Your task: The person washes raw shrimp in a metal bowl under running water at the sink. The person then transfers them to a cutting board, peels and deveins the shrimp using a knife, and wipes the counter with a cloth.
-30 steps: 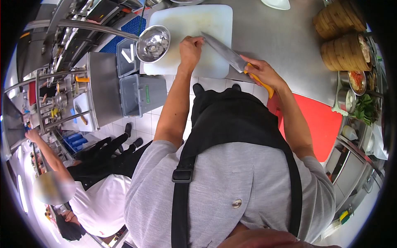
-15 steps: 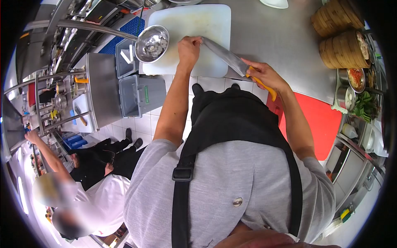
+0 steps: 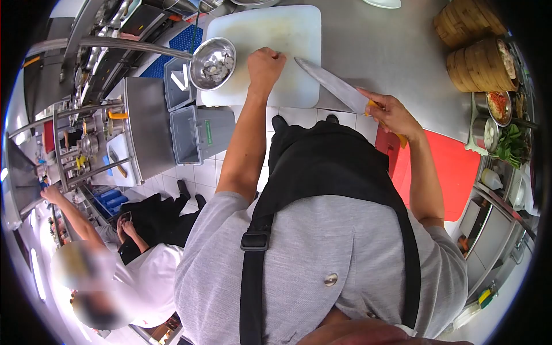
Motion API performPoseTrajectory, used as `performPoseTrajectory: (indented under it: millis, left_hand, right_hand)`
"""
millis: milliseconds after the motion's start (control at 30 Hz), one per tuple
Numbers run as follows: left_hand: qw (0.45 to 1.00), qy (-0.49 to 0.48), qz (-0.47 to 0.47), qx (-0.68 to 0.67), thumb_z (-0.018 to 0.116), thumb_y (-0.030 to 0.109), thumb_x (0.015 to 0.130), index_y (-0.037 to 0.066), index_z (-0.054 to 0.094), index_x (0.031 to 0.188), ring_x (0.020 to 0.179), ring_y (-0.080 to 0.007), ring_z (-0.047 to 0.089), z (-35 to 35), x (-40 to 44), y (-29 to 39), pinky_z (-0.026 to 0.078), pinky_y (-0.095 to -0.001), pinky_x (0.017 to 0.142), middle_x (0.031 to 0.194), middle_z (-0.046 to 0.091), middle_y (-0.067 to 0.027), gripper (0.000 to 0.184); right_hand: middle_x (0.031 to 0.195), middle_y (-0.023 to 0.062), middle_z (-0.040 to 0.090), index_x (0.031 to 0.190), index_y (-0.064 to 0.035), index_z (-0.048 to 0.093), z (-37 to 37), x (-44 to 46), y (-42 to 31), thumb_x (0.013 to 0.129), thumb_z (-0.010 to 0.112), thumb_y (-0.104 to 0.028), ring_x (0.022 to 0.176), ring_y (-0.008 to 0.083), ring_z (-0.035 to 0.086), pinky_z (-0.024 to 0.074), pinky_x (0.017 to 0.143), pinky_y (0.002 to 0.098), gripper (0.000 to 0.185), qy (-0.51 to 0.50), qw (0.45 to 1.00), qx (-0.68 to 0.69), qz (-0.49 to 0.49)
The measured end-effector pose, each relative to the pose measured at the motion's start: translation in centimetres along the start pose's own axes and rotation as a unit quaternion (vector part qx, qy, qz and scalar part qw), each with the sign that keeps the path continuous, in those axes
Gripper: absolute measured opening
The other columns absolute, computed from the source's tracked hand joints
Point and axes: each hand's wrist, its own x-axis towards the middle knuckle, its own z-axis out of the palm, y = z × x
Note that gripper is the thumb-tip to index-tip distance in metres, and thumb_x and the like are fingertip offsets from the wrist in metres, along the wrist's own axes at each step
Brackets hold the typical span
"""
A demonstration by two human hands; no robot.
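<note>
My left hand [image 3: 265, 68] is closed above the white cutting board [image 3: 299, 34], fingers curled inward. Whatever it may hold is hidden. My right hand [image 3: 394, 119] grips the yellow handle of a large kitchen knife [image 3: 336, 86]. The blade points up and left across the board's right edge, its tip a short gap from my left hand. On the board's left side stands a steel bowl [image 3: 198, 63] holding several grey, glossy pieces that look like raw shrimp [image 3: 217, 70].
Bamboo steamers [image 3: 474, 66] stand at the right of the steel counter [image 3: 391, 52], near a pot of white pieces [image 3: 487, 135] and green leaves [image 3: 509, 144]. Grey bins [image 3: 187, 135] sit at left. A person in white [image 3: 144, 276] works at lower left.
The knife has drawn away to the right, so its tip no longer meets my left hand. My left hand has turned slightly, with its fingers more curled.
</note>
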Motion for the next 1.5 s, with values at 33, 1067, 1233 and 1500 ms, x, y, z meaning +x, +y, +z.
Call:
performPoseTrajectory:
  millis: [33, 1067, 1233, 1500]
  left_hand:
    - [1.0, -0.009, -0.015, -0.01, 0.081, 0.027, 0.081, 0.0, 0.08, 0.089, 0.069, -0.0333, 0.075, 0.2, 0.1, -0.2, 0.06, -0.0409, 0.072, 0.076, 0.076, -0.019, 0.029]
    - [0.967, -0.141, -0.021, 0.211, 0.068, 0.031, 0.09, 0.012, 0.083, 0.094, 0.096, -0.0403, 0.077, -9.1, 5.3, -12.9, 0.061, -0.053, 0.087, 0.1, 0.079, -0.0196, 0.025]
    - [0.968, -0.109, -0.054, 0.22, 0.073, 0.037, 0.085, 0.012, 0.082, 0.104, 0.109, -0.0432, 0.073, -7.2, 5.1, -13.6, 0.059, -0.0569, 0.094, 0.109, 0.077, -0.0235, 0.032]
    - [0.958, -0.076, 0.016, 0.275, 0.071, 0.034, 0.09, 0.011, 0.076, 0.12, 0.114, -0.0448, 0.07, -7.3, 4.3, -13.4, 0.056, -0.0661, 0.093, 0.117, 0.075, -0.0225, 0.038]
  right_hand:
    - [0.089, 0.0018, 0.063, 0.158, -0.0212, 0.056, 0.1, 0.0, -0.1, 0.107, 0.061, -0.016, 0.054, 0.0071, 0.043, 0.0429, 0.049, 0.0267, 0.052, 0.002, 1.0, 0.005, 0.0]
    - [0.081, 0.0003, 0.055, 0.158, -0.0174, 0.056, 2.2, 2.1, 1.2, 0.107, 0.064, -0.016, 0.055, 0.0066, 0.048, 0.0432, 0.049, 0.026, 0.052, -0.02, 0.996, 0.055, -0.064]
    - [0.088, 0.0118, 0.07, 0.152, -0.0171, 0.063, 4.2, 3.1, -2.4, 0.103, 0.068, -0.019, 0.069, 0.0232, 0.061, 0.0533, 0.066, 0.0368, 0.049, 0.015, 0.985, -0.136, -0.107]
    - [0.107, 0.0204, 0.076, 0.139, -0.0102, 0.069, 4.5, 6.6, -4.0, 0.099, 0.071, -0.022, 0.099, 0.0434, 0.071, 0.0558, 0.088, 0.05, 0.041, 0.186, 0.921, -0.293, -0.176]
